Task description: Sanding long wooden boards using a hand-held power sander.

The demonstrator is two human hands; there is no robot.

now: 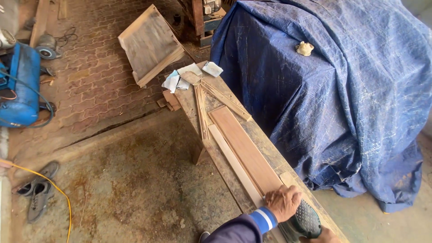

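Nearest the camera, at the bottom edge, the left hand (283,202), in a dark sleeve with a blue-and-white striped cuff, is closed over the front of a dark green electric sander (306,221). The right hand (325,236) shows only as a sliver at the frame edge, touching the rear of the tool; whether its fingers are closed cannot be told. The sander sits on the near end of a reddish-brown board (243,146), which lies lengthwise on a long, worn workbench (265,139). Just beside the board, on its left, lies a pale narrow strip (231,162), parallel to it. Farther along the bench, two thin slats (201,112) cross at an angle, and at the far end lie several folded sheets of sandpaper (189,75). To the right of the bench, a large blue tarpaulin (337,99) covers a bulky object; a small pale lump (304,48) rests on top. On the concrete floor to the left lie a pair of grey shoes (38,189) and a yellow cable (54,191). Beyond, on brick paving, a wooden panel (150,42) lies tilted, and a blue compressor (18,87) stands at the far left.
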